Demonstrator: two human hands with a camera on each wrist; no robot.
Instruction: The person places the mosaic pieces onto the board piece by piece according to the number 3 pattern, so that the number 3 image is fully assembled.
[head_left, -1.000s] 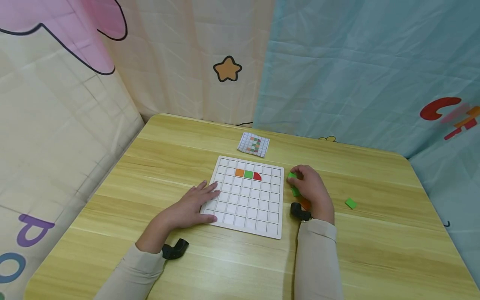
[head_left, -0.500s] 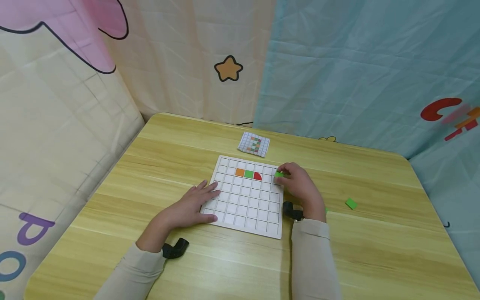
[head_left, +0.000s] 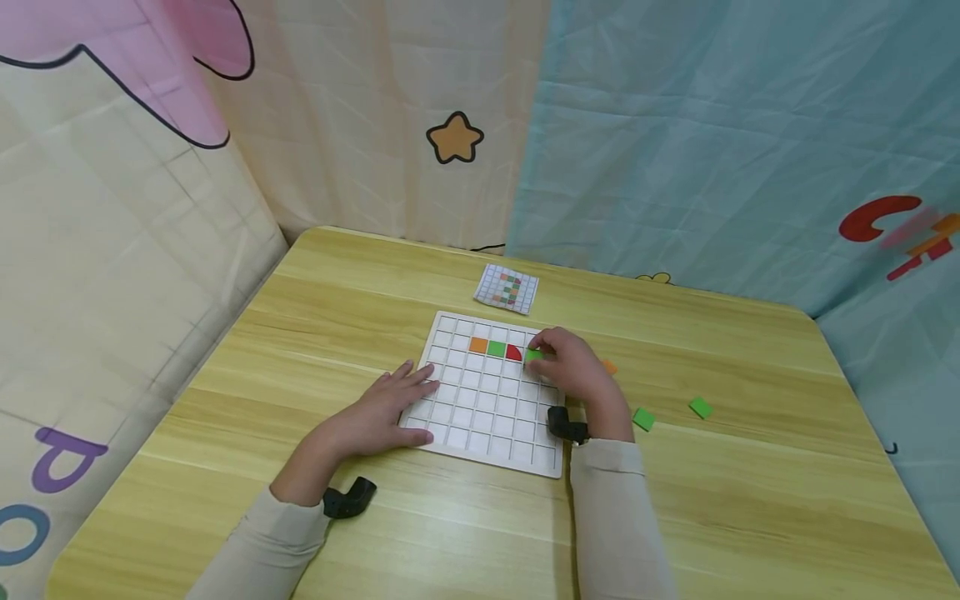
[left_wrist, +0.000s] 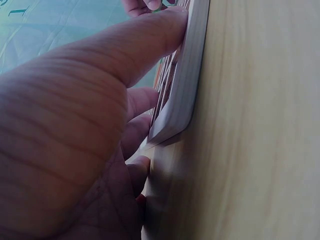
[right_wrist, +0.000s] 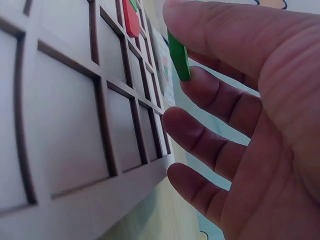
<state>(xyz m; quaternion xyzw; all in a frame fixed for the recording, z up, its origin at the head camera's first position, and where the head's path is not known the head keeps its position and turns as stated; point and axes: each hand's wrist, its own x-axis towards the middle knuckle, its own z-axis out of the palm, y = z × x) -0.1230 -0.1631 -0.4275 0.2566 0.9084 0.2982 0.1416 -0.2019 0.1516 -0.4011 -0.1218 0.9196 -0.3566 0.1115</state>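
Note:
A white grid board [head_left: 480,417] lies on the wooden table. In one of its upper rows sit an orange square tile [head_left: 478,345], a green square tile [head_left: 497,349] and a red quarter-round tile [head_left: 513,352]. Over the board's right part, my right hand [head_left: 573,367] pinches another green tile [right_wrist: 178,57] between thumb and fingers, just right of the red one. Its lower fingers are spread apart in the right wrist view. My left hand [head_left: 378,414] rests with spread fingers on the board's left edge, the thumb [left_wrist: 160,32] on the frame near the front corner.
A small card [head_left: 507,289] printed with a coloured grid pattern lies behind the board. To the right of my right arm are two loose green tiles, one nearer [head_left: 643,418] and one farther right [head_left: 701,407]. An orange piece [head_left: 610,367] shows partly behind the right hand.
My right hand has lifted a green tile from the pieces beside the board and carried it left over the grid, uncovering a green tile and an orange piece. The left hand has stayed put.

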